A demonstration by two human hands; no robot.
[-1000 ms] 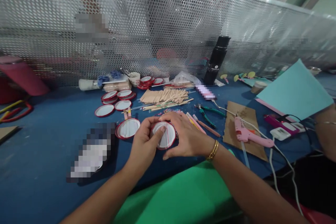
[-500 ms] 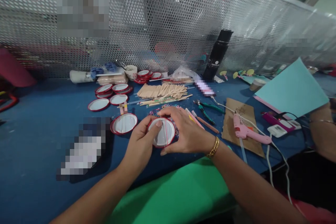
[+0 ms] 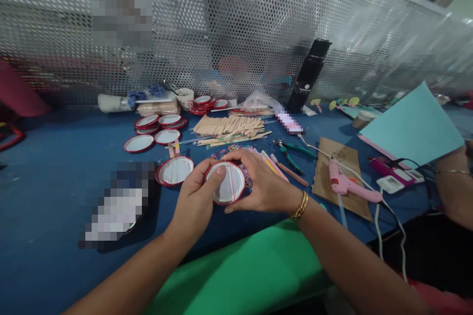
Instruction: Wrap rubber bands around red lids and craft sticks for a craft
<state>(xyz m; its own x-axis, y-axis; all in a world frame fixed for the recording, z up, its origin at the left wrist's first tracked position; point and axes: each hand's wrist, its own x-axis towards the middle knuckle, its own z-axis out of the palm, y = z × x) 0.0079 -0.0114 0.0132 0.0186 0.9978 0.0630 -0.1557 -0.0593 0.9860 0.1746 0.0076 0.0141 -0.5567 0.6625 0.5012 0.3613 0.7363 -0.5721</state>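
Between my two hands is a jar lid (image 3: 236, 184) with a red rim and a white inside, tilted toward me. A thin pink-red band runs across it near its right side. My left hand (image 3: 197, 192) grips the left edge, its thumb lying over the inner face. My right hand (image 3: 260, 184) curves round the right edge, fingers at the top and thumb at the bottom. Just left of my hands lie a couple of overlapping lids (image 3: 176, 171), with a small clip-like piece of wooden sticks (image 3: 173, 148) behind them. Coloured rubber bands (image 3: 231, 150) lie partly hidden behind my right hand.
More lids (image 3: 138, 143) and craft sticks (image 3: 229, 127) lie beyond. To the right are cutting pliers (image 3: 290, 155), markers (image 3: 290, 170), cardboard (image 3: 321, 187) and a corded pink glue gun (image 3: 343, 184). Another person's arm (image 3: 453, 182) is at the far right beside blue paper (image 3: 414, 128).
The lid has shifted slightly up and left in view, with both hands still holding it. The camera view has moved a little; the things on the table look the same.
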